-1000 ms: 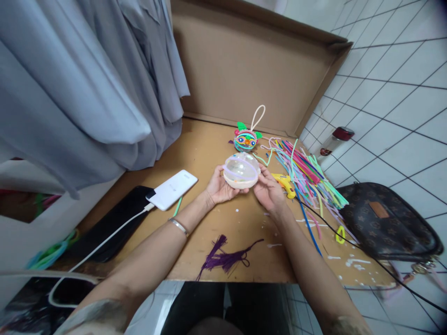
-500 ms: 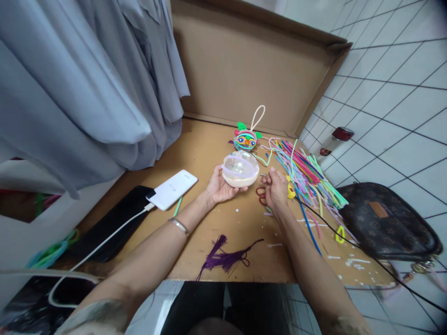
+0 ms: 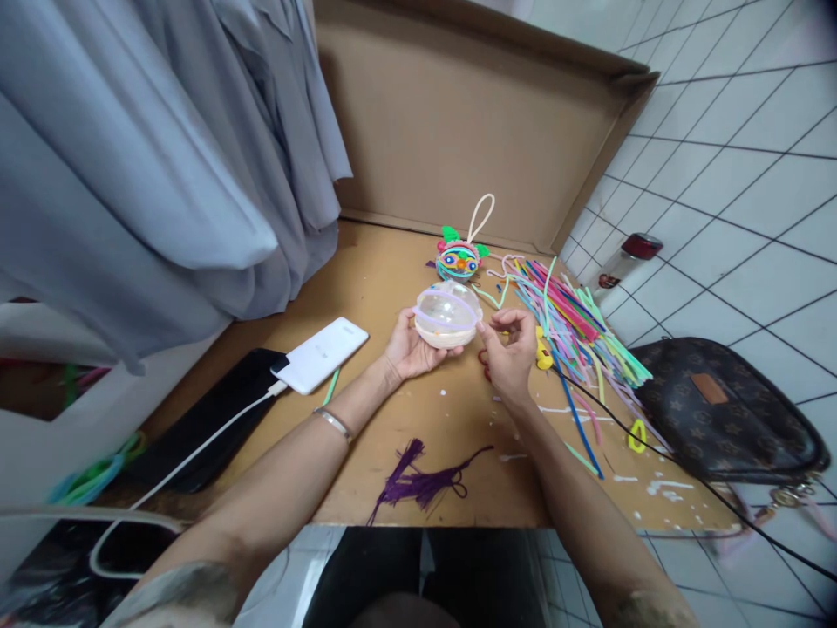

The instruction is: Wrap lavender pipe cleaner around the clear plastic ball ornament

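My left hand (image 3: 417, 349) cups a clear plastic ball (image 3: 451, 307) from its left and underneath. A lilac fuzzy strip (image 3: 428, 296) curves around the ball, and its lower part looks cream-coloured. The thumb of my right hand (image 3: 513, 349) is at the ball's right edge, seemingly touching it; the other fingers are bent and stand apart from the thumb. Red scissor handles (image 3: 484, 362) show partly behind this hand. Just right of it lies a yellow tool (image 3: 544, 351) with a black cable, partly hidden. Behind the ball sits a decorated ball (image 3: 458, 260) with eyes, green ears and a cream loop.
Many coloured pipe cleaners (image 3: 568, 305) lie in a heap at the right, beside a brown patterned bag (image 3: 732, 410). Purple tassels (image 3: 425, 484) rest near the table's front edge. A white phone-like device (image 3: 327, 353) with a cable lies left. Cardboard (image 3: 458, 131) stands behind.
My right hand has moved slightly left and its thumb has come to the ball's right edge. A small metal tip seen beside its fingers before is now hidden. My left hand still holds the ball.
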A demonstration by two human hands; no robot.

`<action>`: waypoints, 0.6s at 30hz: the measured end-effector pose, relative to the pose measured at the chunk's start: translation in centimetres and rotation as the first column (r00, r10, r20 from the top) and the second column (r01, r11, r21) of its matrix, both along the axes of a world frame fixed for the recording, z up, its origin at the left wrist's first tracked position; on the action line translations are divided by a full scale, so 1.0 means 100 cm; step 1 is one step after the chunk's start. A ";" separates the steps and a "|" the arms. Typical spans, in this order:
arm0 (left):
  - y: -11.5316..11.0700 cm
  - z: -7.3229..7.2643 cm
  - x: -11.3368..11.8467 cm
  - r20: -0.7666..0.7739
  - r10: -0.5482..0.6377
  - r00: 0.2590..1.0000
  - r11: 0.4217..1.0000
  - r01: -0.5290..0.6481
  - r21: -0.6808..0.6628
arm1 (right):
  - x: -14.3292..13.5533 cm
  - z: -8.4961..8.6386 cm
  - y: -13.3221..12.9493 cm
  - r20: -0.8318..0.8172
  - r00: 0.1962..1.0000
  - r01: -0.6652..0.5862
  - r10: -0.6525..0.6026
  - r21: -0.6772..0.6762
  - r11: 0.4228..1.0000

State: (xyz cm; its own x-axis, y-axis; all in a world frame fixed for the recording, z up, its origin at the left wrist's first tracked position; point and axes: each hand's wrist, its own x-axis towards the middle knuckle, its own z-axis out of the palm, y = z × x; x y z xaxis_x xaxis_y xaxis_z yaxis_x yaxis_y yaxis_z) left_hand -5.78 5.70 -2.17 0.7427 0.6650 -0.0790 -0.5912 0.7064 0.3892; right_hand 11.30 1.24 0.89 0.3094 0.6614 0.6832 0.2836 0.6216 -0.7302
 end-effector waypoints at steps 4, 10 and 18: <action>0.000 0.000 0.001 -0.016 0.001 1.000 1.000 0.000 0.023 | 0.001 0.001 -0.001 0.032 0.999 0.016 -0.015 -0.022 1.000; 0.003 -0.004 0.001 -0.002 -0.016 1.000 0.997 0.016 0.075 | 0.002 0.003 -0.003 0.075 0.997 0.027 -0.026 -0.024 0.999; 0.002 0.000 0.001 -0.020 0.025 0.999 0.996 -0.024 0.082 | 0.010 0.001 0.003 0.111 0.994 0.029 -0.019 -0.088 0.996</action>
State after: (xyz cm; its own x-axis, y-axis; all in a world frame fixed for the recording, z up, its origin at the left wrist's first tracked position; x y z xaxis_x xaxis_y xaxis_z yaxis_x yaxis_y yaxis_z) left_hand -5.72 5.85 -2.15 0.7249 0.6878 -0.0386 -0.5990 0.6570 0.4577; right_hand 12.27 1.54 0.99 0.2522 0.7149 0.6521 0.3787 0.5472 -0.7464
